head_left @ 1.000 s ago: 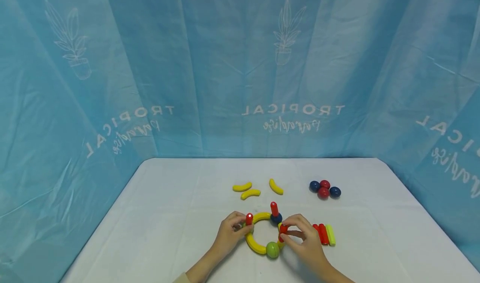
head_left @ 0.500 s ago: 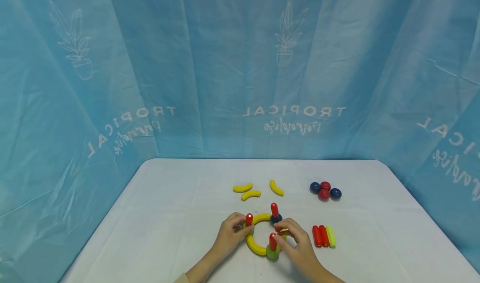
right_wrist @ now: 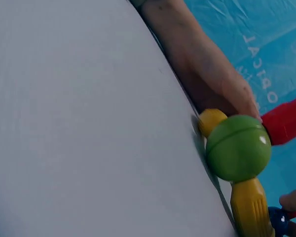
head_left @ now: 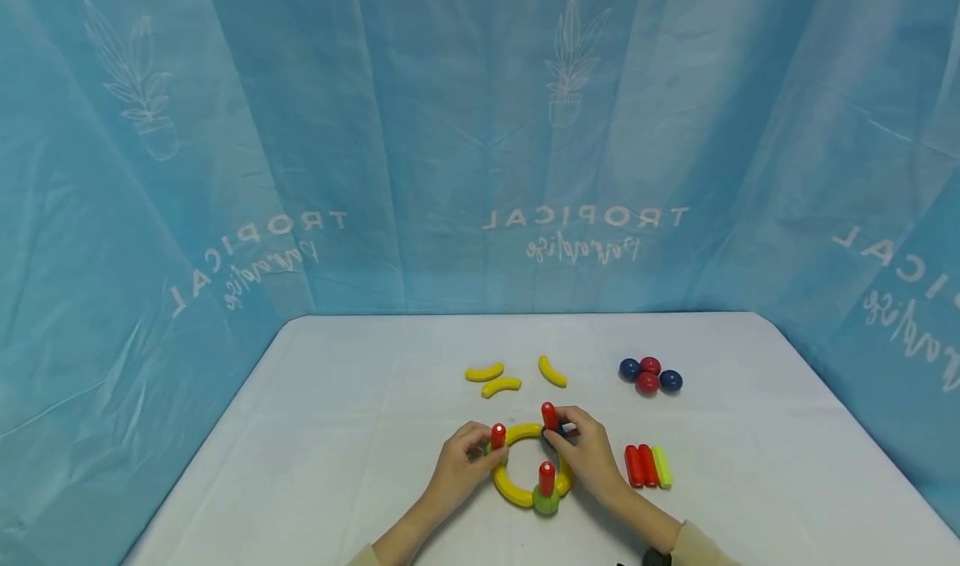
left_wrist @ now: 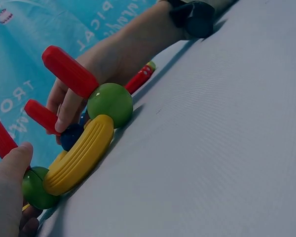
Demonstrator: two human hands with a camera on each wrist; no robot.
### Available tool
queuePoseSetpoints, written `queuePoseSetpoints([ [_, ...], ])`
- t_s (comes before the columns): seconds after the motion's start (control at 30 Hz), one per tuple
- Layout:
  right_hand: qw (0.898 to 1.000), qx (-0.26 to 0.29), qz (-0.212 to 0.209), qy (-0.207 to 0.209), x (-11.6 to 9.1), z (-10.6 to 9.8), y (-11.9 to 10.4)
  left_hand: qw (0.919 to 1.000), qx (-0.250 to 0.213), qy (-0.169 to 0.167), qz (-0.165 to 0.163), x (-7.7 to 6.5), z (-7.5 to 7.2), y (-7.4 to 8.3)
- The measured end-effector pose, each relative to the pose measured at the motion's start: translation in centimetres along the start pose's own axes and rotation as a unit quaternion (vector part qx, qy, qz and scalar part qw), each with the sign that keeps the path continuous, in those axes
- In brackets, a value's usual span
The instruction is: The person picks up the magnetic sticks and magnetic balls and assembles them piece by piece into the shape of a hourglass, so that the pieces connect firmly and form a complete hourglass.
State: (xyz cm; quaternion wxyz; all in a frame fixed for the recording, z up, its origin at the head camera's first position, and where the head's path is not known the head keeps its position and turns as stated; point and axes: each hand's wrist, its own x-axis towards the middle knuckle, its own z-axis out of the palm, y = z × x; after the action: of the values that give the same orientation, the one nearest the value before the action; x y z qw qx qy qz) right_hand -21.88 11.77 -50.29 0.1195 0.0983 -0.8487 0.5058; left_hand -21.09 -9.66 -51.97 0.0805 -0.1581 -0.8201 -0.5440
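Note:
A ring of curved yellow rods [head_left: 512, 490] joined by balls lies on the table. Red sticks stand up from its balls. My left hand [head_left: 467, 463] grips the left green ball [left_wrist: 38, 190], thumb at the foot of its red stick [head_left: 498, 437]. At the ring's back right, my right hand [head_left: 588, 449] pinches the dark blue ball [left_wrist: 72, 138], fingertips close around the lower end of its red stick [head_left: 550, 416]. The front green ball [head_left: 546, 501] bears another red stick [head_left: 547, 477], and neither hand touches it.
Several loose pieces lie on the white table [head_left: 360, 399]: short curved yellow rods [head_left: 484, 373] behind the ring, red and dark blue balls [head_left: 647, 383] at the back right. Two red sticks [head_left: 641, 466] and a light green stick [head_left: 662, 468] lie right of my right hand.
My right hand brought a red stick to the front green ball, let it go upright there, then moved back to the blue ball. My left hand kept its hold.

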Motion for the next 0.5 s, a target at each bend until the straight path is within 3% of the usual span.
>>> queuePoseSetpoints([
  [0.3, 0.999, 0.033, 0.000, 0.001, 0.13, -0.21, 0.44, 0.9997, 0.003, -0.012, -0.022, 0.10, -0.10, -0.01],
  [0.5, 0.999, 0.030, 0.014, -0.003, 0.05, -0.69, 0.41, 0.9998, 0.008, -0.015, -0.012, 0.16, -0.08, 0.12],
])
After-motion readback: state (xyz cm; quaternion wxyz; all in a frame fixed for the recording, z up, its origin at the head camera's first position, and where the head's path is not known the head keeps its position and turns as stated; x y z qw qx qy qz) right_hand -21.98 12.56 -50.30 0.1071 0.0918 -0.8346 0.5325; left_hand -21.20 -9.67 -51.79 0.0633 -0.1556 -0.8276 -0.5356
